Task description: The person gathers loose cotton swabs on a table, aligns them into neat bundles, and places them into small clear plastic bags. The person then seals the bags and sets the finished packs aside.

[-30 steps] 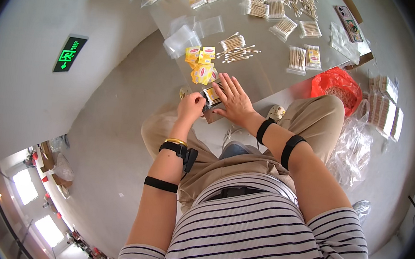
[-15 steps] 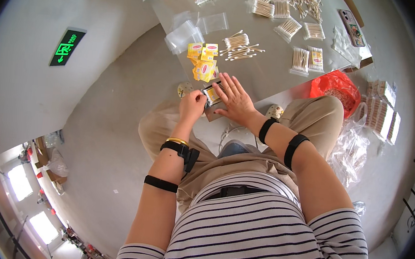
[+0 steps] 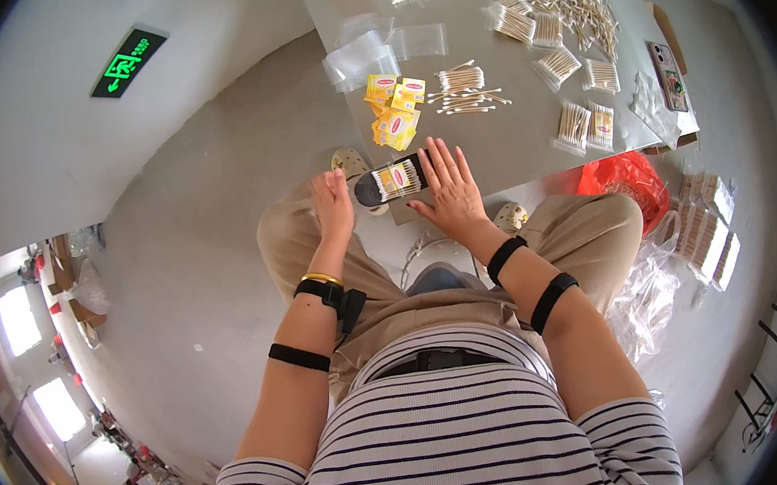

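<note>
At the table's near edge lies a black board with a rounded end (image 3: 370,191), sticking out past the edge. On it rests a small clear bag of cotton swabs with a yellow card (image 3: 399,180). My right hand (image 3: 451,191) lies flat with fingers stretched, its fingertips over the board's far end beside the bag. My left hand (image 3: 332,205) is held in the air left of the board, apart from it, fingers loosely extended and nothing visible in them. Just beyond are a pile of yellow cards (image 3: 394,125) and a bundle of loose cotton swabs (image 3: 465,81).
Empty clear bags (image 3: 361,60) lie at the table's left. Filled swab bags (image 3: 573,125), a heap of swabs (image 3: 580,10) and a phone (image 3: 667,76) are farther right. A red plastic bag (image 3: 625,185) and stacked packs (image 3: 709,224) stand beyond my right knee.
My left hand has let go of the bag's end and drawn back to the left, uncovering the board's rounded end. My right hand stays flat near the bag. The view has shifted slightly.
</note>
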Tool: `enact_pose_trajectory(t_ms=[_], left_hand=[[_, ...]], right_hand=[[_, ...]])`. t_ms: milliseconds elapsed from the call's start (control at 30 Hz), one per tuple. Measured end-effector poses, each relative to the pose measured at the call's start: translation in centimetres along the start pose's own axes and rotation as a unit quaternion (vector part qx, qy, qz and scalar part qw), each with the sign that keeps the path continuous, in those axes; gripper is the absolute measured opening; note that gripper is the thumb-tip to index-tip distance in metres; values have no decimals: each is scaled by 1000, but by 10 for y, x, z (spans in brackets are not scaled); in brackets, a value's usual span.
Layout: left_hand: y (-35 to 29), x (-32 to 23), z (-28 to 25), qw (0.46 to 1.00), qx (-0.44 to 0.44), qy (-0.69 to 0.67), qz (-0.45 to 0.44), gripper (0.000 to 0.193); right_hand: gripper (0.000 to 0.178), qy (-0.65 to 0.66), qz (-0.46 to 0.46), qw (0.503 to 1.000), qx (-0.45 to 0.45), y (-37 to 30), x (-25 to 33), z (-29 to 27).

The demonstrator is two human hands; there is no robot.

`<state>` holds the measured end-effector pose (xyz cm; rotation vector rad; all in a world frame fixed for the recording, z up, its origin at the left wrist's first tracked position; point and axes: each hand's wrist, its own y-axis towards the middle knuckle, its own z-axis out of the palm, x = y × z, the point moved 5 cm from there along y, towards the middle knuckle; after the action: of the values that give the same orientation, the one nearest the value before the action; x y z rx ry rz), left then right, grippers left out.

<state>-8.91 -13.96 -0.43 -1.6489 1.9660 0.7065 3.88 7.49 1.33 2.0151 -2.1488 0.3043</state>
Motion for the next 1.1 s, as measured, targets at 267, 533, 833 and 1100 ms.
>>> enact_pose_trajectory(t_ms=[267,533,833,1100], left_hand=[[-21,11,51,970,69,-165,-165,66],[-23,-1,54,982,36,-146,-113,66],[-24,-14,43,985,42,-120,-116,67],[-24,-13,42,983,64,-107,-134,67]], right_hand=[[101,-49,20,999,11,2,0,10],[107,-63,23,997,35,9,16,15],[107,-93,28,993,67,15,30,20],[106,-85,47,991,94,18,37,17]])
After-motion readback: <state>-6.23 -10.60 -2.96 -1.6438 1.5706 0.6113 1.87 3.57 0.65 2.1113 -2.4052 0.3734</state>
